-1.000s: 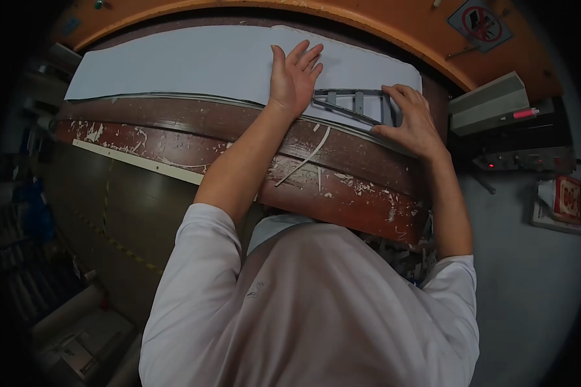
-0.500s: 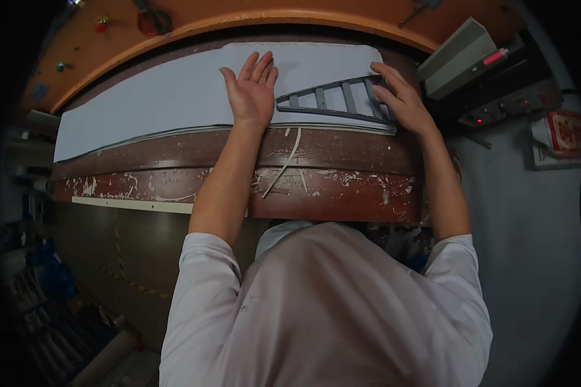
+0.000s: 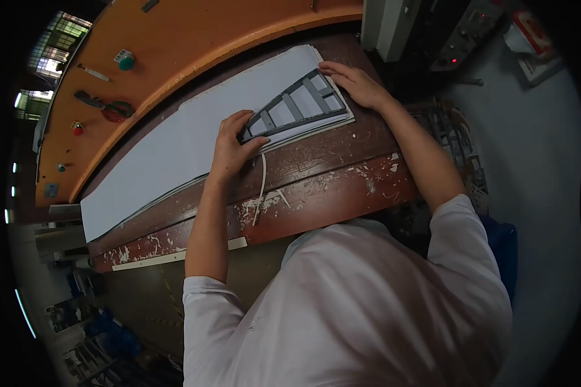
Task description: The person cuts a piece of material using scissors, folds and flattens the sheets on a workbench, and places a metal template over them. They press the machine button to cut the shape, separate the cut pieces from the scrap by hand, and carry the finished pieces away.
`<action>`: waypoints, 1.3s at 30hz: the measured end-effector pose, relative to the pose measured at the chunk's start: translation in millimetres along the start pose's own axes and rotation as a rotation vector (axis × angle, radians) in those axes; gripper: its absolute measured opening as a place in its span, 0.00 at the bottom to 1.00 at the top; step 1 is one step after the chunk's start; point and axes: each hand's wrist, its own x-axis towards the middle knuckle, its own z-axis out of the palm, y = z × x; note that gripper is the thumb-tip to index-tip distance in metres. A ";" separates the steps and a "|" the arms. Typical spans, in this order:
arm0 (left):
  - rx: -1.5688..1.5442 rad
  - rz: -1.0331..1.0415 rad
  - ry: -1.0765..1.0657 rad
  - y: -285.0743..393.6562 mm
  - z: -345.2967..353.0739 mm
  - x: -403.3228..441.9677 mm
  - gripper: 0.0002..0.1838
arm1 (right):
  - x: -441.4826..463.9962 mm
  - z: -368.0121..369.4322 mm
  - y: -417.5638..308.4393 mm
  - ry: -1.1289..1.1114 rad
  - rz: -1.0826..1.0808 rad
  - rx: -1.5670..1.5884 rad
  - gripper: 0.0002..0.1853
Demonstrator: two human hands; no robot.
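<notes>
A grey wedge-shaped frame with crossbars (image 3: 292,108) lies on a stack of white sheets (image 3: 168,145), its narrow end to the left. Around that narrow end, my left hand (image 3: 231,147) has closed, thumb on the near side and fingers on the far side. My right hand (image 3: 358,87) is at the wide end, its bent fingers on the far corner; its thumb is hard to make out. The sheets rest on a worn red-brown bench (image 3: 316,145).
White scraps and a thin curled strip (image 3: 263,180) litter the bench's near part. Behind rises an orange machine panel (image 3: 193,51) with a green button (image 3: 126,62), a red button (image 3: 77,129) and scissors (image 3: 115,109). A pale strip (image 3: 181,255) runs along the front edge.
My left hand has gone from open, palm up beside the frame, to gripping its narrow end. My right hand stays at the wide end. The camera view has turned and shifted.
</notes>
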 end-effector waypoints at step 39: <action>0.012 0.014 0.090 -14.4 2.3 -4.0 0.32 | -8.8 19.0 -33.6 0.117 0.032 -0.254 0.26</action>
